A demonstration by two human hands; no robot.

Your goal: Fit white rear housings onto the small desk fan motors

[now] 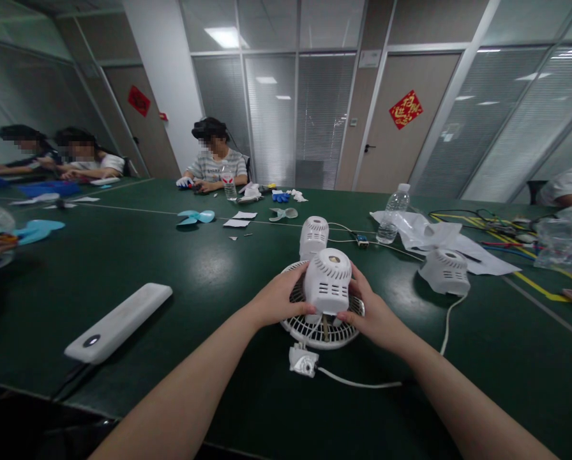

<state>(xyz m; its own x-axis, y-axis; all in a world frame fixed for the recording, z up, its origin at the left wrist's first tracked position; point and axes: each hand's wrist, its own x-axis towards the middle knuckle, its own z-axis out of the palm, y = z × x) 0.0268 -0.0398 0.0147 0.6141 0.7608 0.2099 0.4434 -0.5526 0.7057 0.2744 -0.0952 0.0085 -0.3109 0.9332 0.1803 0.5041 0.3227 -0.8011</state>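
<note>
A white motor housing (327,279) with vent slots sits on top of a round white fan grille (320,331) that lies flat on the dark green table (180,268). My left hand (279,299) grips the housing's left side. My right hand (368,311) grips its right side, fingers curled round it. A small white switch box (303,361) lies just in front of the grille, with a white cable (362,383) running off to the right.
Nearby lie a second white housing (313,235), a third one (445,270), a water bottle (393,214), white plastic wrap (434,236) and a white power bank (118,321). Blue fan blades (196,217) rest further back. Other people sit at the far and left sides.
</note>
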